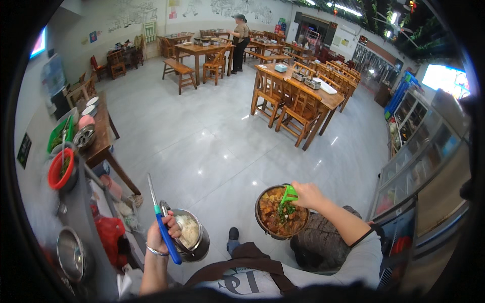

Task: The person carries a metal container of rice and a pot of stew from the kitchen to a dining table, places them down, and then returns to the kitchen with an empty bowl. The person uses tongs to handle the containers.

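Note:
My left hand [161,231] is closed around the blue handle of a long metal-nosed gas lighter [163,231]. It also has hold of the rim or handle of a steel pot [202,244]; its fingers hide which. White rice [188,231] fills that pot. Between the fingers of my right hand [307,195] is a green plastic clip [290,194], at the rim of a dark round pot [261,219]. Chunky reddish-brown stew [273,206] lies inside, topped with chopped green herbs [287,212]. Both pots hang in front of me above the grey tiled floor.
A grey counter [81,204] at left bears a red bowl [60,168] and a steel bowl [71,253]. Glass-doored cabinets [416,151] line the right. Ahead are wooden tables [333,100], chairs and a bench [179,70]. A person [239,41] stands at a far table.

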The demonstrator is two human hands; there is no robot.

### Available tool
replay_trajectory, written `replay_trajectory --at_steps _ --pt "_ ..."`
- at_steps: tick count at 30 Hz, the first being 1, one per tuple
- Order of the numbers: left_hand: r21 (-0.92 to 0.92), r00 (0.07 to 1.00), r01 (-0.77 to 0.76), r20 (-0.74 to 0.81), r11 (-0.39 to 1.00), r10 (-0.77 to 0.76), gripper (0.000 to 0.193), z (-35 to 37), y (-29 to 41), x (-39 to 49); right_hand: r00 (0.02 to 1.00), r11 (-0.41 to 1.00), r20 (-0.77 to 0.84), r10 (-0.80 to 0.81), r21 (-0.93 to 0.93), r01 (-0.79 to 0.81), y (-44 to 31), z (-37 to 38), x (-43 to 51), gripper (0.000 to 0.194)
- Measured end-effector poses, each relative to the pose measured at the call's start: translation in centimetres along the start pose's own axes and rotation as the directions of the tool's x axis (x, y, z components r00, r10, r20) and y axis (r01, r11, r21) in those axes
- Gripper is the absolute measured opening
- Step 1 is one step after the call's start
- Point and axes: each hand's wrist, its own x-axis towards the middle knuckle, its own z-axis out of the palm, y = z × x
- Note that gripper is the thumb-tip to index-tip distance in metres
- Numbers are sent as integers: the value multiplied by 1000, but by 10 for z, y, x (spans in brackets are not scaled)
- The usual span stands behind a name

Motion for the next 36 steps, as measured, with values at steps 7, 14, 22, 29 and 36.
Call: replay_trajectory --at_steps 7,14,22,29,36 --pt "56 995 -77 -62 995 80 12 15 42 -2 999 1000 40 -22 14 21 12 -30 25 35" --pt "28 987 -31 -158 999 35 11 61 126 114 993 1000 117 24 -15 -22 56 -85 175 33" --pt "27 989 68 -134 997 -64 13 84 187 286 965 975 153 213 -97 -200 135 -87 304 35" --pt "114 990 110 -105 987 -98 14 135 228 478 940 945 123 317 -119 -304 210 -77 420 37" --pt "100 990 131 -69 986 -125 13 167 265 645 889 908 193 415 -156 -390 291 -74 539 37"
